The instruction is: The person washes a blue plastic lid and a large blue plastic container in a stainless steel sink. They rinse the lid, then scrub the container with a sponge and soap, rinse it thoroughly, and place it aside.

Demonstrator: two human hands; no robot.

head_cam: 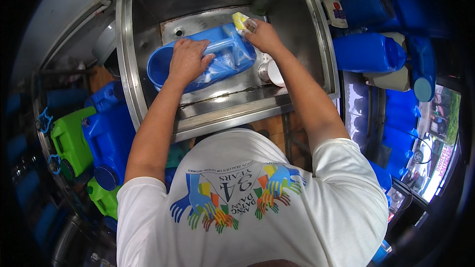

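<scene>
A blue plastic water container (232, 67) lies on its side in a stainless steel sink (207, 113), its molded handle facing up. Its wide round end points left, and white suds streak its side. My left hand (189, 59) holds it from above near that round end, with the thumb against the side. At the opposite end, my right hand (262, 36) grips a yellow sponge (240, 21) covered in foam. The sponge is at the container's upper right edge. Part of the container is hidden under my left hand.
A white-and-metal cup (275, 73) lies in the sink near my right forearm. Behind stands a dark bottle (263, 3). Blue containers (365, 52) crowd the right side; green containers (74, 137) and a larger blue one (109, 141) stand at left.
</scene>
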